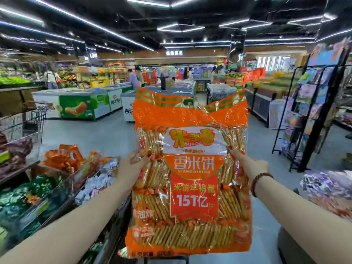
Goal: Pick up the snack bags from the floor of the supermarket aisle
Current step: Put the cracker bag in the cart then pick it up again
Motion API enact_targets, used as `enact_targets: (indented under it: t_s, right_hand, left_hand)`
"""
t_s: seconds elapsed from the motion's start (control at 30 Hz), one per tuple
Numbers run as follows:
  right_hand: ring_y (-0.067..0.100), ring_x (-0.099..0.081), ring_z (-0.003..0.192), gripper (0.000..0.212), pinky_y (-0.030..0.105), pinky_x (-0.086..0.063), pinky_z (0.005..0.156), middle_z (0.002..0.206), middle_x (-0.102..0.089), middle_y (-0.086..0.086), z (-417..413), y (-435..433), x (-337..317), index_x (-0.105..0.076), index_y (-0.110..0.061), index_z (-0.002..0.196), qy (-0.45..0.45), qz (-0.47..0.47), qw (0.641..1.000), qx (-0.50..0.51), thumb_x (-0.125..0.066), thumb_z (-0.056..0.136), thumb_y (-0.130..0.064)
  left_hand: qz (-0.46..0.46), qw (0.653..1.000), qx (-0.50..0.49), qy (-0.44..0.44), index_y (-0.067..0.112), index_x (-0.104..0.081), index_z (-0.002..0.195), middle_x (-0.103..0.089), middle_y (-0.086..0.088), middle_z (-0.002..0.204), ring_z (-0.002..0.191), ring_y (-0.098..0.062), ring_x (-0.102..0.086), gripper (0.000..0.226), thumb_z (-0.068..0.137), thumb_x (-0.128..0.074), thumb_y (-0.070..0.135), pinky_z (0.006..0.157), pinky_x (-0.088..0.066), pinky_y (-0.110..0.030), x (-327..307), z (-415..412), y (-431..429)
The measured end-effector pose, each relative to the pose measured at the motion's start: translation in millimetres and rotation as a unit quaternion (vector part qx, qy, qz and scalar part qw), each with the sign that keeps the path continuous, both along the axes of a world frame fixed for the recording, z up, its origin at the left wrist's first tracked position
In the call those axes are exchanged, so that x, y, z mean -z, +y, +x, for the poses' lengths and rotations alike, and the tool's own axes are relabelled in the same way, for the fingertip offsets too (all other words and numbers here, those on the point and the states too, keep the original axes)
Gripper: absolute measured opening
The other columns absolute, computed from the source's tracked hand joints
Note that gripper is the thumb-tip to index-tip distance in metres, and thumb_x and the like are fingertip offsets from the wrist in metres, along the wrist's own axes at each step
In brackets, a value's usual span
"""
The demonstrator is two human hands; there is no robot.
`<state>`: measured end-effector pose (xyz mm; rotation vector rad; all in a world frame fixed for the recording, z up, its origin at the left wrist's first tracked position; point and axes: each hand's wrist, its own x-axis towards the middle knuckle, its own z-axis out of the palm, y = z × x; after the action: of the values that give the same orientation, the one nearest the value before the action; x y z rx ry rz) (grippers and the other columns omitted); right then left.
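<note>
Presently holding one large orange bag (192,174) upright at chest height, well off the floor (106,134). Left hand (131,164) gripping its left edge, right hand (245,162) gripping its right edge, fingers curled behind. Standing beside a left-hand shelf (62,189) carrying more snack packs.

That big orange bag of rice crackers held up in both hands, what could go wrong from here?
The orange bag is pinched only at its side edges by the left hand and right hand; the glossy film might slip, and a drop could break the crackers. Held upright in front of the camera, it blocks the view of the floor ahead. The shelf of snack packs sits close to the left arm, so a swing that way could knock packs down.
</note>
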<state>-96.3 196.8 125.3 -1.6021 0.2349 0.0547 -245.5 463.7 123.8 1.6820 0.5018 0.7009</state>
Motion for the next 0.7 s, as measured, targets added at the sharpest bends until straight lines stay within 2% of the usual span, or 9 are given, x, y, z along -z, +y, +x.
enact_targets:
  t_s: [0.07, 0.1, 0.13, 0.2, 0.27, 0.33, 0.4, 0.53, 0.7]
  right_hand:
    - [0.016, -0.031, 0.053, 0.057, 0.031, -0.032, 0.061, 0.056, -0.039, 0.002, 29.2, 19.5, -2.6, -0.055, -0.008, 0.069, -0.01, -0.011, 1.0, -0.021, -0.081, 0.059, -0.057]
    - [0.018, -0.036, 0.053, 0.054, 0.03, -0.035, 0.061, 0.058, -0.049, 0.005, 41.8, 28.3, -3.2, -0.059, -0.004, 0.071, -0.023, -0.015, 0.999, -0.035, -0.081, 0.063, -0.053]
    - [0.019, -0.046, 0.058, 0.048, 0.03, -0.04, 0.065, 0.07, -0.063, 0.009, 52.4, 37.3, -3.4, -0.06, -0.006, 0.072, -0.035, -0.019, 0.998, -0.049, -0.081, 0.065, -0.049]
    - [0.025, -0.061, 0.085, 0.041, 0.035, -0.046, 0.083, 0.102, -0.068, 0.013, 76.8, 55.8, -0.5, -0.061, -0.012, 0.082, -0.056, -0.03, 0.996, -0.061, -0.083, 0.066, -0.043]
    - [0.028, -0.059, 0.107, 0.06, 0.037, -0.043, 0.094, 0.118, -0.062, 0.01, 102.9, 74.5, -0.1, -0.06, -0.009, 0.111, -0.065, -0.04, 0.996, -0.05, -0.083, 0.066, -0.041]
    - [0.029, -0.059, 0.109, 0.076, 0.039, -0.045, 0.097, 0.116, -0.062, 0.01, 132.3, 91.3, -0.1, -0.053, -0.008, 0.126, -0.069, -0.055, 0.995, -0.045, -0.083, 0.066, -0.043]
    - [0.03, -0.063, 0.101, 0.081, 0.046, -0.05, 0.094, 0.107, -0.065, 0.008, 159.7, 104.3, -0.3, -0.056, -0.011, 0.123, -0.069, -0.066, 0.994, -0.057, -0.084, 0.059, -0.051]
    - [0.025, -0.061, 0.09, 0.114, 0.052, -0.053, 0.09, 0.112, -0.067, 0.01, 223.7, 127.4, 6.9, -0.054, -0.017, 0.128, -0.064, -0.055, 0.993, -0.078, -0.08, 0.032, -0.071]
    - [0.035, -0.06, 0.107, 0.095, 0.052, -0.049, 0.095, 0.117, -0.064, 0.016, 277.5, 166.6, 0.0, -0.054, -0.006, 0.127, -0.067, -0.061, 0.99, -0.111, -0.082, 0.053, -0.06]
  left_hand:
    - [0.002, 1.0, 0.0, 0.002, 0.017, -0.043, 0.142, -0.052, -0.001, 0.126, 0.107, -0.012, -0.047, 0.053, 0.092, -0.061, 0.024, 0.092, -0.037, -0.028, -3.3, 30.1, 20.9]
    - [-0.001, 1.0, -0.002, 0.006, 0.017, -0.042, 0.142, -0.053, -0.002, 0.125, 0.107, -0.013, -0.049, 0.054, 0.092, -0.062, 0.024, 0.092, -0.038, -0.028, -4.3, 44.3, 29.9]
    - [-0.004, 1.0, -0.006, 0.01, 0.017, -0.042, 0.142, -0.054, -0.004, 0.126, 0.107, -0.015, -0.051, 0.055, 0.091, -0.062, 0.025, 0.092, -0.038, -0.029, -4.2, 58.1, 38.4]
    - [-0.006, 0.999, -0.025, 0.023, 0.018, -0.043, 0.143, -0.056, -0.009, 0.129, 0.113, -0.022, -0.054, 0.059, 0.09, -0.065, 0.029, 0.097, -0.042, -0.033, -2.3, 85.5, 56.6]
    - [0.005, 0.998, -0.053, 0.045, 0.021, -0.044, 0.141, -0.058, -0.01, 0.125, 0.117, -0.028, -0.054, 0.061, 0.086, -0.067, 0.036, 0.102, -0.043, -0.042, -2.5, 113.8, 73.5]
    - [0.01, 0.996, -0.072, 0.053, 0.024, -0.047, 0.137, -0.059, -0.008, 0.123, 0.115, -0.029, -0.055, 0.062, 0.082, -0.07, 0.041, 0.101, -0.044, -0.046, -2.4, 143.0, 90.5]
    - [0.021, 0.994, -0.087, 0.056, 0.023, -0.054, 0.132, -0.06, -0.008, 0.125, 0.113, -0.027, -0.058, 0.06, 0.078, -0.072, 0.042, 0.098, -0.046, -0.042, -2.8, 170.9, 104.2]
    - [0.032, 0.99, -0.115, 0.071, 0.026, -0.063, 0.118, -0.064, -0.012, 0.12, 0.109, -0.033, -0.061, 0.061, 0.063, -0.074, 0.05, 0.096, -0.049, -0.045, -5.7, 221.0, 128.8]
    - [0.014, 0.989, -0.126, 0.08, 0.023, -0.06, 0.123, -0.065, -0.016, 0.114, 0.09, -0.024, -0.06, 0.043, 0.083, -0.072, 0.033, 0.079, -0.046, -0.029, -7.3, 263.3, 155.8]
